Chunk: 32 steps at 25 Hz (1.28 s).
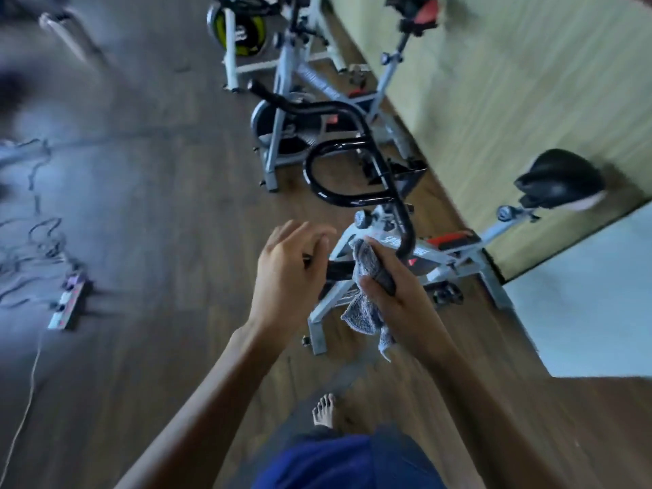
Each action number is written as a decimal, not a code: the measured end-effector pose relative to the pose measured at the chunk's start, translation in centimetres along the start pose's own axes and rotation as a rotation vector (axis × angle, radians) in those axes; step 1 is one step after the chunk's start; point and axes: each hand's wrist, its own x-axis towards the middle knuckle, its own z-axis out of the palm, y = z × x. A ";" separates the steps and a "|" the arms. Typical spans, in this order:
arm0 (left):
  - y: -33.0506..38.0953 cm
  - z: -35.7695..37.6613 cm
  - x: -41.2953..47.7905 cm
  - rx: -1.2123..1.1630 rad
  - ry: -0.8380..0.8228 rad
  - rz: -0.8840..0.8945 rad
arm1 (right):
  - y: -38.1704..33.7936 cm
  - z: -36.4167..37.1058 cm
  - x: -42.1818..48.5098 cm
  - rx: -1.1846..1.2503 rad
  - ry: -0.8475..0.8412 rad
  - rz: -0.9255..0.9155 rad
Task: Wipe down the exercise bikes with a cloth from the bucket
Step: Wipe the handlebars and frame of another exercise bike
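Note:
The nearest exercise bike (455,257) has a grey frame, a black saddle (561,180) and black looped handlebars (356,160). My right hand (398,294) grips a grey speckled cloth (367,305) wrapped around the near end of the handlebar. The cloth's loose end hangs below the hand. My left hand (289,273) is just left of it, fingers curled around the tip of the same bar. No bucket is in view.
Two more bikes, a grey one (282,135) and a white one (243,30), stand in a row behind along the green wall (511,82). A power strip (68,301) with tangled cables lies on the wooden floor at left. My bare foot (324,409) is below.

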 end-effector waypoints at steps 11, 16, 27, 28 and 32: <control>-6.0 0.9 -3.7 -0.567 0.203 -0.453 | 2.8 10.6 0.1 -0.040 0.260 -0.512; -7.2 0.3 -3.6 -0.770 0.127 -0.462 | 3.5 14.6 1.6 -0.144 0.411 -0.658; -9.9 1.6 -3.0 -1.100 0.008 -0.373 | 7.9 18.3 5.5 -0.348 0.852 -0.601; -9.7 1.8 -3.1 -1.118 0.022 -0.345 | 8.2 18.3 5.5 -0.323 0.871 -0.560; -10.1 2.7 -3.2 -1.119 0.106 -0.278 | 8.5 18.7 5.9 -0.388 0.903 -0.634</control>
